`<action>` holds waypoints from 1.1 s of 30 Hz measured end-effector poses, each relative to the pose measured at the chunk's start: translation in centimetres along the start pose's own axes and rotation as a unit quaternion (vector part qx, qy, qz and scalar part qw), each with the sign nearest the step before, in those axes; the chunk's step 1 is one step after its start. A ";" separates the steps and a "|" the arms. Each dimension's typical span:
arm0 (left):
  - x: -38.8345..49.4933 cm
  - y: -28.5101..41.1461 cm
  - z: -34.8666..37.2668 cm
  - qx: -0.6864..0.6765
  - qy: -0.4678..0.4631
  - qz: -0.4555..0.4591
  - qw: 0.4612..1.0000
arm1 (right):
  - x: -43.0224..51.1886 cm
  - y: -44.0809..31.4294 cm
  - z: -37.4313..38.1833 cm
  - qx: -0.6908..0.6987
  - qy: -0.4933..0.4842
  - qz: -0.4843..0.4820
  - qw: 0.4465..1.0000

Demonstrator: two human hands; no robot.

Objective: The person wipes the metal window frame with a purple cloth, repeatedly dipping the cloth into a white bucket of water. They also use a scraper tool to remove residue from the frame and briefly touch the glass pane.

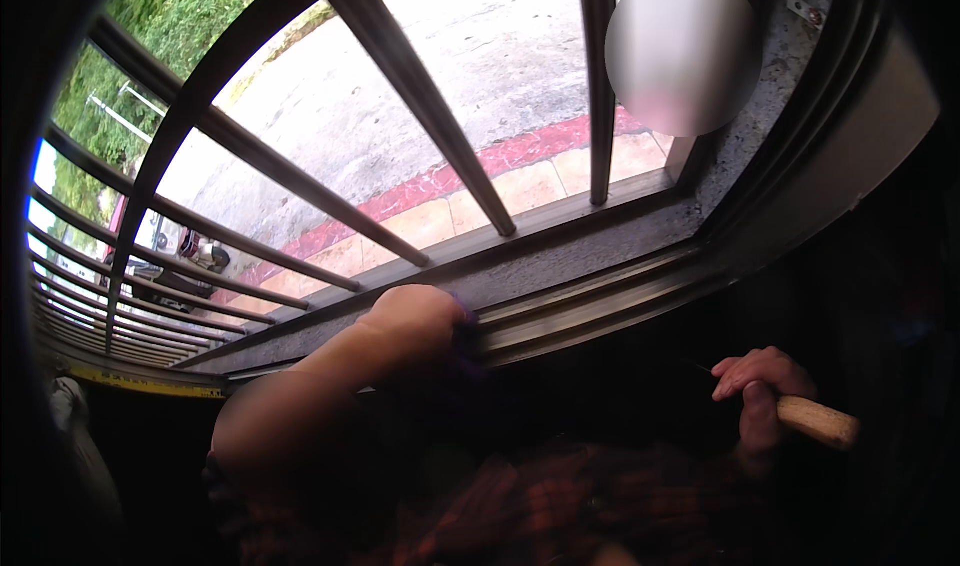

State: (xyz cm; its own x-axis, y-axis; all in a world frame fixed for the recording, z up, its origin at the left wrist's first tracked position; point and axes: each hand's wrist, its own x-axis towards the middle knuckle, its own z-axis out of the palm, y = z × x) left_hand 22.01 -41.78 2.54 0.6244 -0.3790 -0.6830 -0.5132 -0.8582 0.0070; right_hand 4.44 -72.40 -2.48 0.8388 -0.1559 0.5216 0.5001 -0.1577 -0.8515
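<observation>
My left hand (420,307) rests on the sill end of a sliding-window track (592,307), its back towards me. A purple cloth (466,333) shows under and beside its fingers, mostly hidden and dark. Off to the right, my right hand (769,382) is closed around a wooden handle (819,421), apart from the window frame. The handle's butt sticks out to the right of the fist; what it belongs to is lost in shadow.
Metal security bars (420,108) stand along the outer side of the sill (570,254). A yellow strip with markings (150,382) lies at the far left of the frame. Outside are paving (465,55), a parked motorcycle (202,254) and shrubs (195,18). The room below is very dark.
</observation>
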 end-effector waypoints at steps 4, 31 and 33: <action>-2.8 -6.2 2.5 -0.069 0.010 -0.057 0.996 | 0.4 -0.4 2.1 0.029 -0.008 0.016 0.999; -25.5 -20.1 20.0 -0.750 0.407 0.232 0.468 | 2.0 -4.4 14.5 0.118 -0.100 0.047 0.987; -26.2 -19.7 20.0 -0.754 0.434 0.188 0.455 | 2.0 -4.6 14.8 0.118 -0.110 0.051 0.986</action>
State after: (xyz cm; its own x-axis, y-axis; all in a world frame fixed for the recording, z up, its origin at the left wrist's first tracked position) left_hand 3.97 -7.99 5.71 0.9929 -0.0302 0.1151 -0.1001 0.3111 0.9451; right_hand 7.01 -57.59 1.70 0.9009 0.0594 0.4299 0.4246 0.0838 -0.9015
